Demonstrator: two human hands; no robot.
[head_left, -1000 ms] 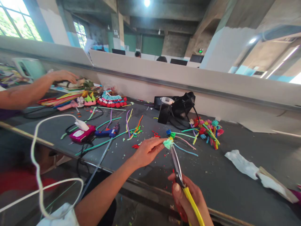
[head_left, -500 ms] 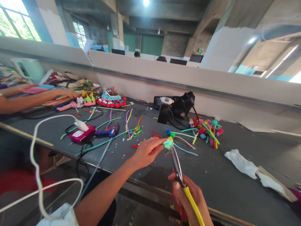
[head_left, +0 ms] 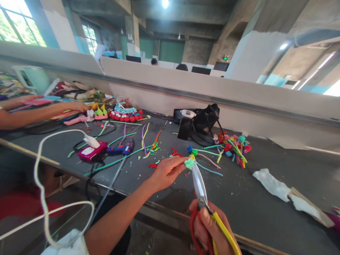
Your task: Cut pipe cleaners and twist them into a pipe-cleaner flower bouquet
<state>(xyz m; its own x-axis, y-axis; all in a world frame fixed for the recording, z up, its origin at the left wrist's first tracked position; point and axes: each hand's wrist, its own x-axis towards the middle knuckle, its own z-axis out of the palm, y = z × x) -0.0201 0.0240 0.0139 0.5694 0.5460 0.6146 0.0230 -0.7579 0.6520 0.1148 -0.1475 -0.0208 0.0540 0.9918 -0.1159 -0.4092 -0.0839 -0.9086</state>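
My left hand (head_left: 166, 171) pinches a small light-green fuzzy flower head (head_left: 190, 162) above the dark table (head_left: 239, 198). My right hand (head_left: 211, 228) grips red-handled scissors (head_left: 199, 189) together with a yellow pipe cleaner (head_left: 225, 232). The scissor blades point up and their tips touch the underside of the flower head. Behind it lie a blue and green pipe-cleaner flower (head_left: 191, 150) and a bundle of finished colourful flowers (head_left: 235, 147).
Another person's arms (head_left: 39, 111) reach over craft materials at the far left. A blue glue gun (head_left: 122, 148), a pink box (head_left: 91, 152), loose pipe cleaners, a phone on a stand (head_left: 185, 127), a black bag (head_left: 205, 118) and white cloth (head_left: 273, 184) lie on the table.
My right hand shifted lower and the scissors' red handles came into view, blades still at the flower head. The other person's hand drew back from the far pile to the coloured materials.
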